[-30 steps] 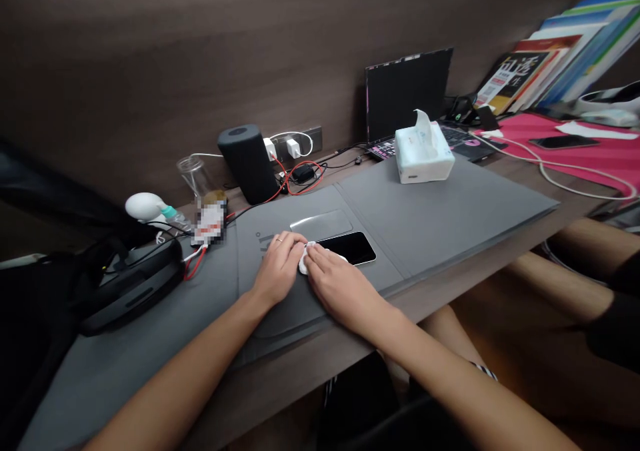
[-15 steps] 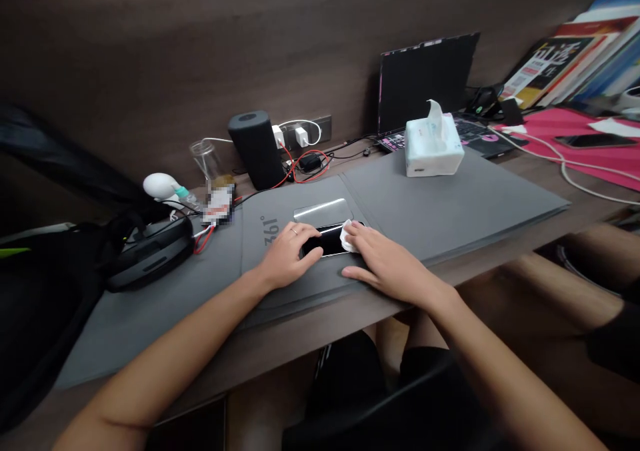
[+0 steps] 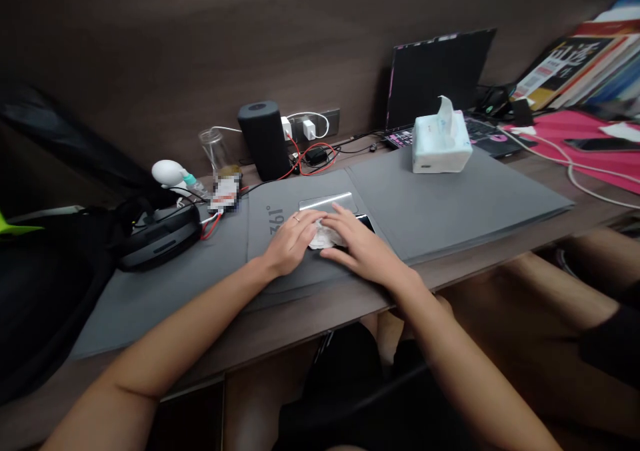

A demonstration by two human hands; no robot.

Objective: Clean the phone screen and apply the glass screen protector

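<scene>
A black phone (image 3: 367,222) lies on the grey desk mat (image 3: 450,204), mostly hidden under my hands. My right hand (image 3: 360,248) presses a crumpled white wipe (image 3: 325,238) flat onto the phone, fingers stretched over it. My left hand (image 3: 293,241) rests on the phone's left end with curled fingers, holding it down; a ring shows on one finger. Just behind the phone lies a clear glass sheet (image 3: 327,201).
A white tissue box (image 3: 440,146) stands on the mat at the right, in front of a laptop (image 3: 440,78). A dark cylinder speaker (image 3: 264,138), a glass (image 3: 211,150), chargers with red cables (image 3: 313,154), a black bag (image 3: 155,238), books (image 3: 575,64), a person's legs at right.
My right hand slid the wipe right along the phone's screen, then back left to its middle, where it now covers most of the phone. My left hand stayed at the phone's left end.
</scene>
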